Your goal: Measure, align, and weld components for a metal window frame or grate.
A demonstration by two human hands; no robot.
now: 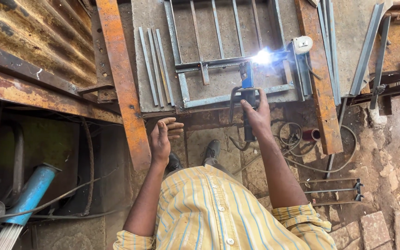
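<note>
I am gripping the welding electrode holder (247,99) in my right hand (257,112), fingers clenched around its dark handle, and its blue head is pointing up at the grey steel frame (230,65) lying flat on the table (149,18). A bright white arc (262,56) is flaring at the holder's tip, right on the frame's cross bar near its right side. My left hand (164,138) is hanging free below the table's edge, grasping nothing, fingers loosely curled and palm turned toward me. Three loose grey steel strips (156,65) are lying side by side just left of the frame. A rusty orange beam (122,78) is running along the table's left side, and another (319,78) along the right. A cable (297,143) is curling on the dirt floor beneath my right forearm. My shoes (211,150) are showing just above my striped yellow shirt (209,208).
</note>
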